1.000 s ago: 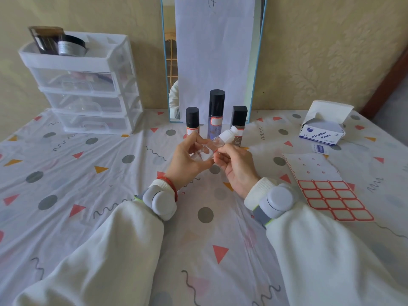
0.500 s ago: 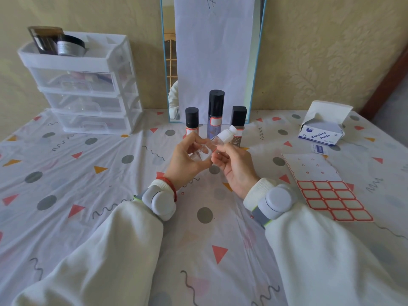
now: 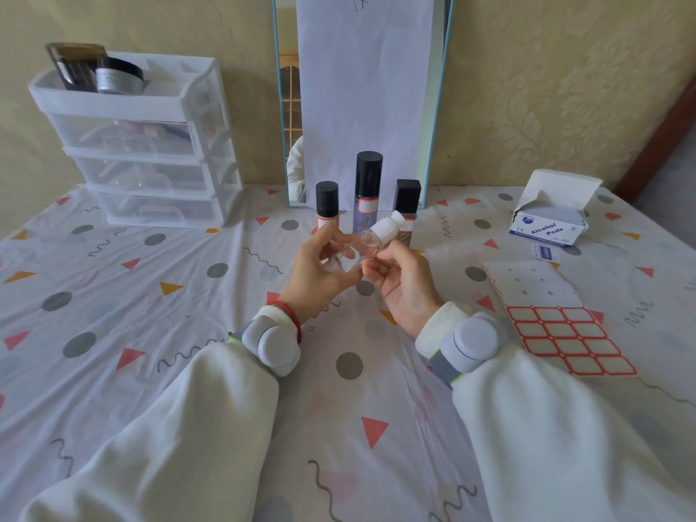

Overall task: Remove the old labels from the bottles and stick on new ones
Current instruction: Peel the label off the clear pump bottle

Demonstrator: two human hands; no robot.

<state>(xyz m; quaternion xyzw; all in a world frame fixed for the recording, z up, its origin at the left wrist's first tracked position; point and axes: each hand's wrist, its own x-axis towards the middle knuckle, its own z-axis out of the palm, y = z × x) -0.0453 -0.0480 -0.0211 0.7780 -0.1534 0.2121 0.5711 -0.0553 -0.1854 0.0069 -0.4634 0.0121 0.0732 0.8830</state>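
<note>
A patterned tablecloth (image 3: 113, 295) is covering the surface below a cream wall, with a mirror (image 3: 361, 99) leaning behind three black-capped bottles (image 3: 367, 190), a drawer unit (image 3: 143, 145) sitting left, and a label sheet (image 3: 557, 325) lying right. Above the cloth, the left hand (image 3: 320, 273) is gripping a clear bottle (image 3: 371, 241) while the right hand (image 3: 403, 280) is pinching a red-edged label at its side; since the earlier frame, little is changing.

Soft, even daylight fills my view; shadows stay faint beneath my sleeves. Wide-angle distortion bows the edges, and detail there softens slightly.
</note>
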